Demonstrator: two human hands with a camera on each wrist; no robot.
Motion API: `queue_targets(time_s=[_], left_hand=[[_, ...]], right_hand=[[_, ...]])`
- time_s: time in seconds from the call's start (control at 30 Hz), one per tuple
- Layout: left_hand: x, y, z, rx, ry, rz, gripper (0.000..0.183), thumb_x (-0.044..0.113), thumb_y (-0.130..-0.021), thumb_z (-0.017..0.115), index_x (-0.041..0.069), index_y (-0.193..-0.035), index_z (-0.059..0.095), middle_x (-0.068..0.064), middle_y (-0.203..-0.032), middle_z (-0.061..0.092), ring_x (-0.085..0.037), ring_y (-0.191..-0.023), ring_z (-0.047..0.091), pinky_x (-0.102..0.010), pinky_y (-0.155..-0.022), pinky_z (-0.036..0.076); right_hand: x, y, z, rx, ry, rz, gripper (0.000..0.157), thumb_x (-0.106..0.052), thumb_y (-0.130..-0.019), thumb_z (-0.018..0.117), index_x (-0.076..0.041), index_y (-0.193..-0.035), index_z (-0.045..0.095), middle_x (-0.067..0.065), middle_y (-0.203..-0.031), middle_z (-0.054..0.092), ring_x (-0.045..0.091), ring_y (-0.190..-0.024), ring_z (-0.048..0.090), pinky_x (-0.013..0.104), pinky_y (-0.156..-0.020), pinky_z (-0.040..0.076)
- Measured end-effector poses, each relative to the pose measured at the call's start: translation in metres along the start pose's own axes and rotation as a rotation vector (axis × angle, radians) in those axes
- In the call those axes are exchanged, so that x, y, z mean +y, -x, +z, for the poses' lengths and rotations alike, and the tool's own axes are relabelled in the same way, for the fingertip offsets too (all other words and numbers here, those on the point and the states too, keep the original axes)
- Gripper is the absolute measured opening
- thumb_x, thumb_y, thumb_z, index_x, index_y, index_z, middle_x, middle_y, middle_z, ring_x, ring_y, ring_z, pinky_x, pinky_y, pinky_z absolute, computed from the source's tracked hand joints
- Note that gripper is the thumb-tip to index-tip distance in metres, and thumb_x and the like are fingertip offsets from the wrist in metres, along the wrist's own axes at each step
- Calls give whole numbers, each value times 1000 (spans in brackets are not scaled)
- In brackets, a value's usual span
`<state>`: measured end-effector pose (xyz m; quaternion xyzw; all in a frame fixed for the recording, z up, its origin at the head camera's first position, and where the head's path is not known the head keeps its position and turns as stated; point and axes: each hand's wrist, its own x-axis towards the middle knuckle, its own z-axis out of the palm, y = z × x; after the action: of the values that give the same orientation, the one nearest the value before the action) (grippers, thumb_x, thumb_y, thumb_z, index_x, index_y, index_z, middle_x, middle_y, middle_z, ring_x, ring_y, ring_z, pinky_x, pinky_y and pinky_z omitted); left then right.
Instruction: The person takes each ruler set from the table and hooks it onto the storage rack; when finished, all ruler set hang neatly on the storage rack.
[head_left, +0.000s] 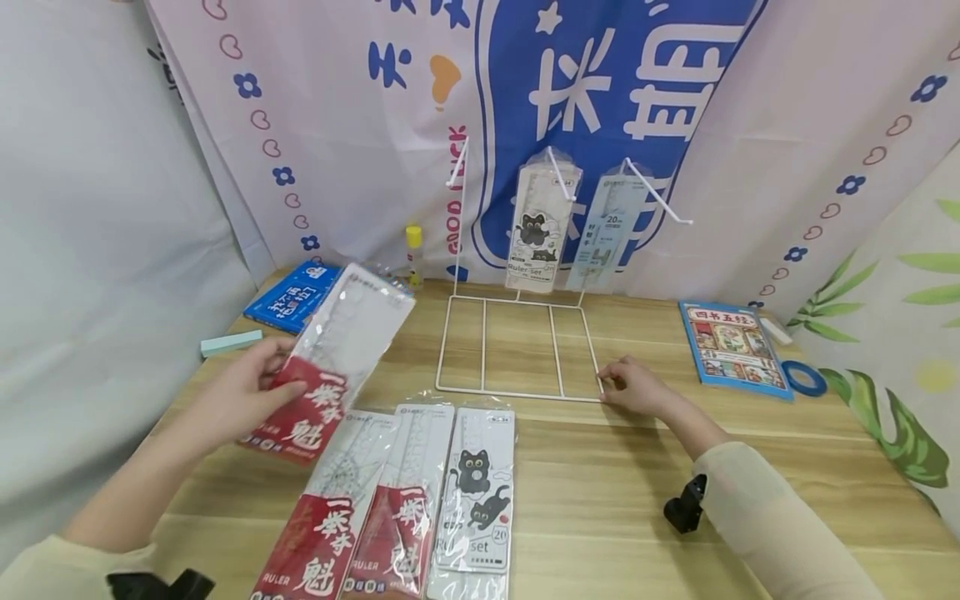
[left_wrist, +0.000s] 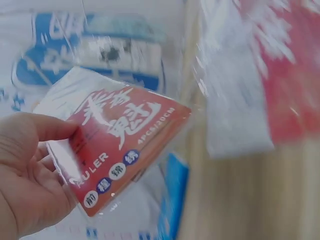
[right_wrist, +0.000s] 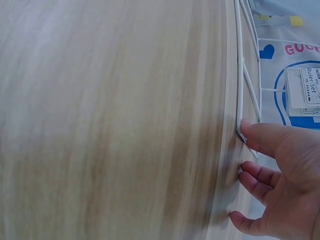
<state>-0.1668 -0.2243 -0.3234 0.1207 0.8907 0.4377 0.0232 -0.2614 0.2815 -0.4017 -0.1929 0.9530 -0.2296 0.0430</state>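
My left hand (head_left: 251, 392) pinches a packaged ruler set (head_left: 341, 358) with a red lower part, thumb in front, and holds it tilted above the table. The left wrist view shows this packet (left_wrist: 120, 135) close up, marked RULER. At the front right corner of a white wire display rack (head_left: 517, 393), my right hand (head_left: 633, 387) pinches the wire between thumb and index finger. From the rack's hooks hang a cat-print ruler set (head_left: 542, 225) and a pale blue ruler packet (head_left: 609, 225); the left hook (head_left: 457, 162) is bare.
Two red-and-white ruler packets (head_left: 318, 517) (head_left: 401, 500) and a cat-print ruler set (head_left: 476, 492) lie in front. A blue book (head_left: 292, 296), pale blue bar (head_left: 231, 342) and glue stick (head_left: 414, 258) are at left; another book (head_left: 735, 346) and blue tape roll (head_left: 804, 378) at right.
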Motion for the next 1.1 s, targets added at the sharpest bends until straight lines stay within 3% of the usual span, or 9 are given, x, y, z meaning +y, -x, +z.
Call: queue_targets(time_s=[0.27, 0.43, 0.63, 1.1], left_hand=[[57, -27, 19, 57, 68, 58, 43, 14, -88, 59, 4, -124, 40, -18, -109, 54, -29, -89, 58, -36, -66, 55], [78, -34, 21, 79, 105, 104, 44, 14, -86, 60, 5, -125, 40, -16, -109, 55, -28, -90, 59, -37, -67, 55], [85, -38, 19, 118, 111, 110, 46, 15, -86, 61, 4, -126, 39, -16, -113, 54, -28, -94, 58, -39, -70, 54], [84, -51, 25, 128, 105, 103, 46, 15, -87, 60, 4, -126, 39, -16, -110, 56, -27, -92, 58, -39, -70, 54]], right_hand=[[0, 1, 0, -1, 6, 2, 34, -11, -78, 68, 6, -106, 58, 18, -98, 50, 32, -89, 50, 48, -83, 42], [1, 2, 1, 3, 0, -3, 34, -10, -78, 69, 7, -106, 58, 19, -98, 51, 32, -89, 50, 49, -83, 42], [2, 0, 1, 4, 5, -9, 33, -10, -79, 68, 7, -106, 58, 19, -97, 50, 30, -86, 50, 47, -80, 43], [-1, 1, -1, 8, 13, -14, 34, -10, -79, 68, 7, -107, 58, 19, -99, 52, 31, -89, 50, 47, -82, 42]])
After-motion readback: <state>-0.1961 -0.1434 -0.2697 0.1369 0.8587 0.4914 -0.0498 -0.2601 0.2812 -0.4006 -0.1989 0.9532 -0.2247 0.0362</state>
